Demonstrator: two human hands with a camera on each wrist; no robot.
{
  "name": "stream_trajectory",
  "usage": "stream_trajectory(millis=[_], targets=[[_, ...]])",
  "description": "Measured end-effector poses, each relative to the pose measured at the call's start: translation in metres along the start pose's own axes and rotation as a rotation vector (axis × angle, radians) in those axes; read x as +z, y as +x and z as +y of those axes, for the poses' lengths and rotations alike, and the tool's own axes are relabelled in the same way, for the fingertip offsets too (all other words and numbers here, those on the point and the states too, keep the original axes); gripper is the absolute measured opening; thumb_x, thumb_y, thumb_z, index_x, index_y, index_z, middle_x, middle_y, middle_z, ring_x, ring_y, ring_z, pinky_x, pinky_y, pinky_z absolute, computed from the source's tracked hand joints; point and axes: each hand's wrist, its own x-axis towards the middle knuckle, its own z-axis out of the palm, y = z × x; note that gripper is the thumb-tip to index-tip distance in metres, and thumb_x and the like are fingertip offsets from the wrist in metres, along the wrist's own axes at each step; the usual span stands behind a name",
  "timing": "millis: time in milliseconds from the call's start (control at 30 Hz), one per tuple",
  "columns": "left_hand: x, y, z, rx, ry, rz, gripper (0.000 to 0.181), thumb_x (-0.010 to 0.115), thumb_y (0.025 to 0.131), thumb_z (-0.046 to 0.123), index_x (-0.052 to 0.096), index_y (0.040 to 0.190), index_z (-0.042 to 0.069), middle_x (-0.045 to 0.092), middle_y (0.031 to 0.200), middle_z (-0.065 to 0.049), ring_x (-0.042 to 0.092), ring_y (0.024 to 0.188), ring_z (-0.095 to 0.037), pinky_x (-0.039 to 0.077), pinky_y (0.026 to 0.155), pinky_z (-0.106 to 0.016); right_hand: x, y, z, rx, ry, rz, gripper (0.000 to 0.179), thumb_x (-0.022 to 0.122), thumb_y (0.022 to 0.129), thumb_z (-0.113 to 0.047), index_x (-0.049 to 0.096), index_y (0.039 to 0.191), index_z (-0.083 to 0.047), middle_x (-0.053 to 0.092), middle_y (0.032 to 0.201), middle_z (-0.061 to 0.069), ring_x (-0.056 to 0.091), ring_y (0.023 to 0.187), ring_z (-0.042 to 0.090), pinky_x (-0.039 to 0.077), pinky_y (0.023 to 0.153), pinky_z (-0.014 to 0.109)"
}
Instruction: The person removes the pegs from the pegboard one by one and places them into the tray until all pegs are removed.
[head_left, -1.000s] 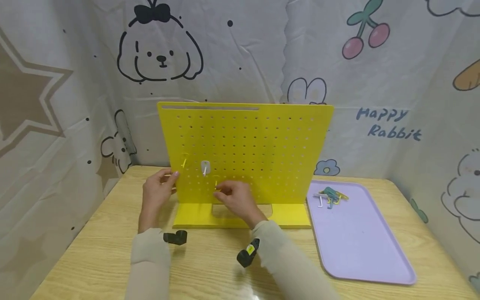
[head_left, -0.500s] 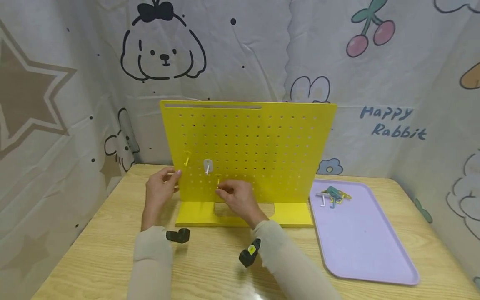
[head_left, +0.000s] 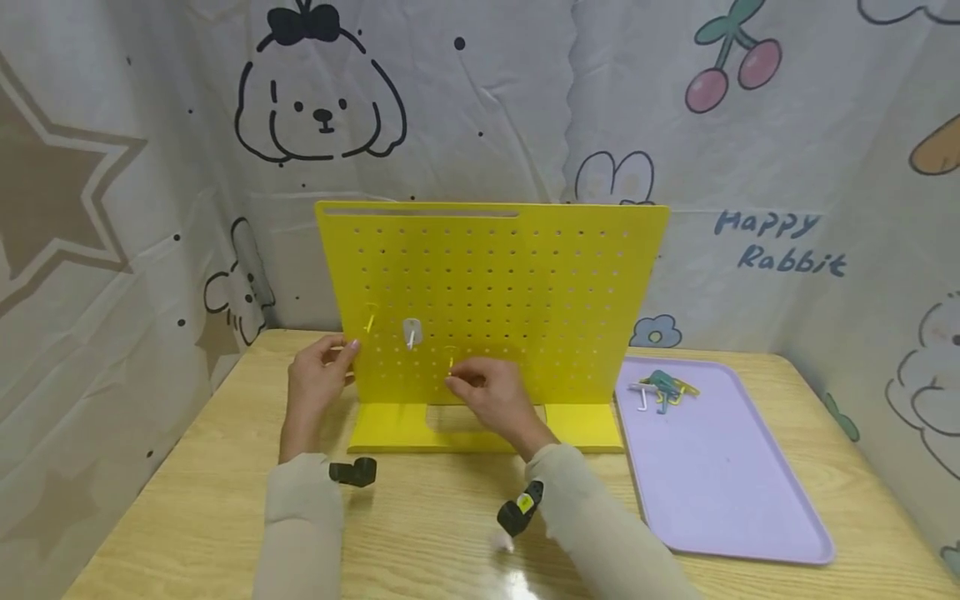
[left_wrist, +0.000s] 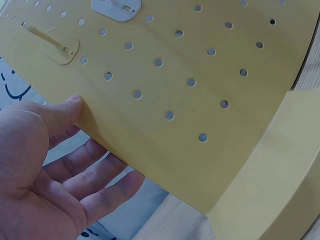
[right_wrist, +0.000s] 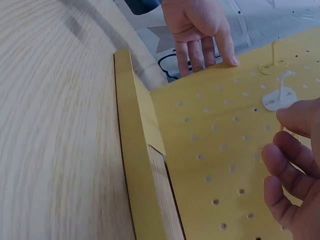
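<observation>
A yellow pegboard (head_left: pixel 592 218) stands upright on its yellow base. My left hand (head_left: pixel 318 379) holds its left edge; in the left wrist view the thumb lies on the front face and the fingers reach behind the edge. With thumb and forefinger, my right hand (head_left: pixel 498 398) pinches a small yellow hook (head_left: pixel 451 363) at the lower middle of the board's face. Most of that hook is hidden by the fingers in the right wrist view. A white hook (head_left: pixel 412 334) and another yellow hook (head_left: pixel 371 320) are mounted further left on the board.
On the right of the wooden table (head_left: pixel 427 517) lies a lilac tray (head_left: pixel 727 483). Near its back left corner sits a small pile of green, yellow and white hooks (head_left: pixel 663 388). A printed cloth (head_left: pixel 480 100) hangs behind the board.
My right hand has shifted a little to the right along the board, with the yellow hook between its fingertips. The left hand keeps its place at the edge.
</observation>
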Motion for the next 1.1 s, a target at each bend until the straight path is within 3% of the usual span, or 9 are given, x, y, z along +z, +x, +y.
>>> stream_trajectory(millis=[367, 767, 1100], targets=[[0.001, 0.0, 0.0, -0.01, -0.004, 0.004, 0.039, 0.059, 0.102, 0.037, 0.064, 0.124, 0.005, 0.065, 0.117, -0.019, 0.066, 0.103, -0.033, 0.06, 0.082, -0.038, -0.041, -0.019, 0.01, -0.038, -0.066, 0.03, 0.014, 0.072, 0.094, -0.014, 0.076, 0.102, -0.004, 0.073, 0.095, 0.0, 0.065, 0.082, 0.016, 0.058, 0.07, 0.035], [0.003, 0.0, 0.0, -0.036, 0.008, 0.005, 0.038, 0.057, 0.103, 0.037, 0.063, 0.124, 0.006, 0.064, 0.119, -0.019, 0.066, 0.105, -0.034, 0.06, 0.082, -0.038, -0.086, -0.042, 0.019, 0.035, -0.134, 0.054, 0.017, 0.073, 0.094, -0.02, 0.076, 0.105, -0.007, 0.073, 0.099, -0.001, 0.064, 0.083, 0.016, 0.058, 0.071, 0.035], [0.001, -0.002, -0.001, -0.017, 0.002, 0.008, 0.039, 0.058, 0.103, 0.037, 0.063, 0.125, 0.005, 0.065, 0.118, -0.02, 0.066, 0.104, -0.033, 0.06, 0.082, -0.037, -0.116, -0.06, 0.032, -0.01, -0.208, 0.129, 0.012, 0.076, 0.091, -0.014, 0.077, 0.1, -0.006, 0.073, 0.095, -0.001, 0.066, 0.08, 0.017, 0.058, 0.069, 0.036]])
